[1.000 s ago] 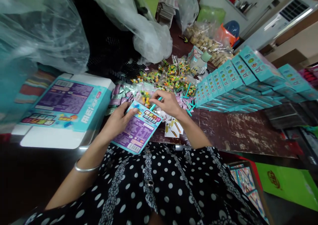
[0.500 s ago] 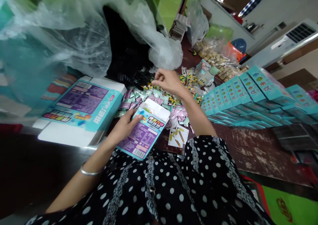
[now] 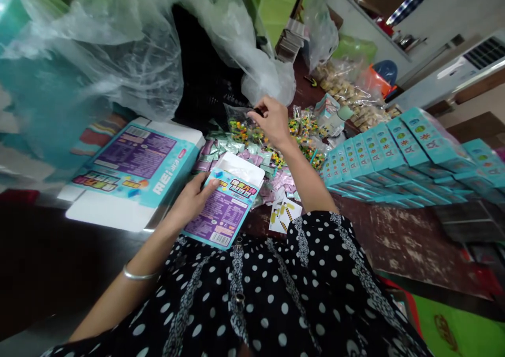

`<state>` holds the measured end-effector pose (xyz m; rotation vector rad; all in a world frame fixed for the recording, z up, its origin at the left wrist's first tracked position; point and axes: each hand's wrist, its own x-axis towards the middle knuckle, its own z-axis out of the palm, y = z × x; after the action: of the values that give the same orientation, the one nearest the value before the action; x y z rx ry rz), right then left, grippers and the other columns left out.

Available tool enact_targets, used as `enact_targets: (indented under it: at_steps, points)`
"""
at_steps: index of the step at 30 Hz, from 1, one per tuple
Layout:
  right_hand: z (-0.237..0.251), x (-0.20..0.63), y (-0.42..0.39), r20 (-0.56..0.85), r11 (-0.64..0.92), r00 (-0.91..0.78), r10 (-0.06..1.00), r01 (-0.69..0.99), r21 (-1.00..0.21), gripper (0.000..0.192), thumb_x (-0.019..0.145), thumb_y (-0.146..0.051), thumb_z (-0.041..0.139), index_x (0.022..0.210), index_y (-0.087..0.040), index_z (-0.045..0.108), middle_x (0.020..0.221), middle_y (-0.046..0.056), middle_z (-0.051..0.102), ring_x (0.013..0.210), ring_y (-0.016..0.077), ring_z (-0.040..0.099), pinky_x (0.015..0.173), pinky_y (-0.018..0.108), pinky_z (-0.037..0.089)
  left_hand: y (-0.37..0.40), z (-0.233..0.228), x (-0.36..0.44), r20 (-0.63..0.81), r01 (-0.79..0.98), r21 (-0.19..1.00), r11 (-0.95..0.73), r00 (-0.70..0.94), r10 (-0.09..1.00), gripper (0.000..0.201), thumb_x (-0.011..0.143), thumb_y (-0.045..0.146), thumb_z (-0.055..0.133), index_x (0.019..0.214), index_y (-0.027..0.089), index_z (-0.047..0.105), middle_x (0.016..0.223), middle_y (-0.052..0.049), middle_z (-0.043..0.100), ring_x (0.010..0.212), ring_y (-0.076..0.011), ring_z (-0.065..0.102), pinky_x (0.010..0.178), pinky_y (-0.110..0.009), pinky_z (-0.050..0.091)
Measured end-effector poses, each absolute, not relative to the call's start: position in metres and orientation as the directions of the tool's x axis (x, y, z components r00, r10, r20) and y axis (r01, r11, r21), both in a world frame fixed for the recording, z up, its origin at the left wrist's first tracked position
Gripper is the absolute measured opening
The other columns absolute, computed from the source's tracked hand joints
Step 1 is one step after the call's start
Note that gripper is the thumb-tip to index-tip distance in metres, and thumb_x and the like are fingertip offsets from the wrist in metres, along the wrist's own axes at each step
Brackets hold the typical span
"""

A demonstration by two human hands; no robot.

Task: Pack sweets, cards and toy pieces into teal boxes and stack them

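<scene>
My left hand (image 3: 193,199) grips the side of a teal and purple printed carton (image 3: 226,210), tilted near my lap with its white flap up. Farther out, my right hand (image 3: 272,120) pinches the edge of a clear plastic bag (image 3: 239,128) holding small green, orange and yellow pieces. The bag is raised over a heap of pink and pale green sachets (image 3: 240,149). More bags of colourful pieces (image 3: 311,154) lie beside my right wrist. White cards with yellow drawings (image 3: 284,214) rest on the table, right of the carton.
Flat teal cartons (image 3: 138,162) are stacked on the left, under a large clear plastic sheet (image 3: 142,78). Rows of packed teal boxes (image 3: 390,152) stand at the right. Bags of beige pieces (image 3: 355,97) lie at the back, and a green bag (image 3: 457,325) is low right.
My right hand has lifted the clear bag of colourful pieces from the pile. My left hand still holds the carton, almost in the same place.
</scene>
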<state>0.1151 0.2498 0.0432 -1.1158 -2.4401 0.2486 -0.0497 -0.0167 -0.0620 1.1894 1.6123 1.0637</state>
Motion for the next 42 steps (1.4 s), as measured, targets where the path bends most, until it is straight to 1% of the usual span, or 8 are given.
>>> enact_targets:
  at_steps: [2,5,9,14,24,31,35,42]
  points:
    - [0.037,0.123,0.248,0.243,0.616,-0.568,0.786,0.689,-0.383,0.025,0.098,-0.032,0.09,0.097,-0.017,0.07,0.102,0.006,0.077,0.102,0.0201,0.072,0.099,0.033,0.058,-0.015,-0.064,-0.047,-0.138,0.241,0.953,0.184,-0.195,0.971,0.072,0.095,0.082,0.056,0.119,0.016,0.073,0.117,-0.013,0.081,0.107,-0.0356,0.075,0.097,-0.042,0.061]
    - [0.025,0.132,0.248,0.108,0.478,-0.54,0.835,0.612,-0.631,0.038,0.093,-0.045,0.093,0.092,-0.02,0.065,0.079,-0.001,0.069,0.078,0.0184,0.074,0.075,0.029,0.06,-0.016,-0.065,-0.044,-0.139,0.21,0.96,0.184,-0.212,0.967,0.072,0.094,0.083,0.059,0.118,0.016,0.072,0.115,-0.012,0.081,0.107,-0.0357,0.074,0.094,-0.041,0.06]
    - [0.034,0.159,0.253,0.247,0.394,-0.383,0.89,0.376,-0.839,0.052,0.092,-0.07,0.086,0.103,-0.024,0.066,0.071,-0.005,0.062,0.065,0.0155,0.071,0.057,0.024,0.055,-0.02,-0.062,-0.048,-0.114,0.174,0.971,0.164,-0.264,0.958,0.069,0.094,0.083,0.063,0.116,0.018,0.073,0.111,-0.01,0.08,0.106,-0.0358,0.073,0.09,-0.041,0.059]
    - [0.075,0.207,0.217,0.349,0.483,-0.396,0.85,0.319,-0.815,0.055,0.093,-0.077,0.082,0.106,-0.025,0.07,0.08,-0.002,0.064,0.066,0.0118,0.068,0.056,0.021,0.05,-0.018,-0.055,-0.051,-0.046,0.12,0.989,0.087,-0.307,0.95,0.065,0.095,0.08,0.071,0.12,0.019,0.072,0.113,-0.012,0.08,0.102,-0.034,0.074,0.09,-0.043,0.061]
    - [0.102,0.223,0.143,0.07,0.547,-0.735,0.675,0.435,-0.715,0.024,0.097,-0.042,0.079,0.094,-0.018,0.082,0.077,-0.001,0.071,0.067,0.0101,0.059,0.067,0.026,0.044,-0.013,-0.044,-0.029,0.111,0.179,0.981,-0.078,-0.184,0.977,0.057,0.098,0.073,0.074,0.122,0.021,0.074,0.116,-0.012,0.08,0.108,-0.033,0.075,0.101,-0.044,0.061]
    - [0.113,0.229,0.161,0.069,0.551,-0.811,0.581,0.329,-0.767,0.03,0.101,-0.045,0.078,0.097,-0.016,0.081,0.083,0.0,0.074,0.068,0.0093,0.061,0.067,0.024,0.045,-0.02,-0.042,-0.028,0.089,0.047,0.996,-0.08,-0.24,0.967,0.067,0.096,0.079,0.078,0.129,0.02,0.074,0.116,-0.012,0.081,0.101,-0.0295,0.075,0.085,-0.038,0.063]
    - [0.099,0.214,0.149,-0.109,0.612,-0.909,0.403,0.356,-0.706,0.023,0.102,-0.038,0.077,0.1,-0.016,0.086,0.081,0.0,0.078,0.067,0.0099,0.064,0.072,0.026,0.047,-0.019,-0.041,-0.022,0.099,0.027,0.995,-0.096,-0.202,0.974,0.063,0.097,0.076,0.079,0.125,0.02,0.076,0.11,-0.01,0.081,0.095,-0.027,0.074,0.08,-0.036,0.061]
    - [0.095,0.195,0.132,-0.144,0.777,-0.966,0.213,0.257,-0.575,0.03,0.109,-0.019,0.059,0.122,-0.021,0.087,0.122,0.006,0.086,0.105,0.0165,0.075,0.096,0.029,0.051,-0.018,-0.048,-0.01,0.119,-0.076,0.987,-0.141,-0.245,0.962,0.055,0.099,0.07,0.082,0.121,0.02,0.077,0.112,-0.01,0.081,0.098,-0.0263,0.076,0.085,-0.037,0.064]
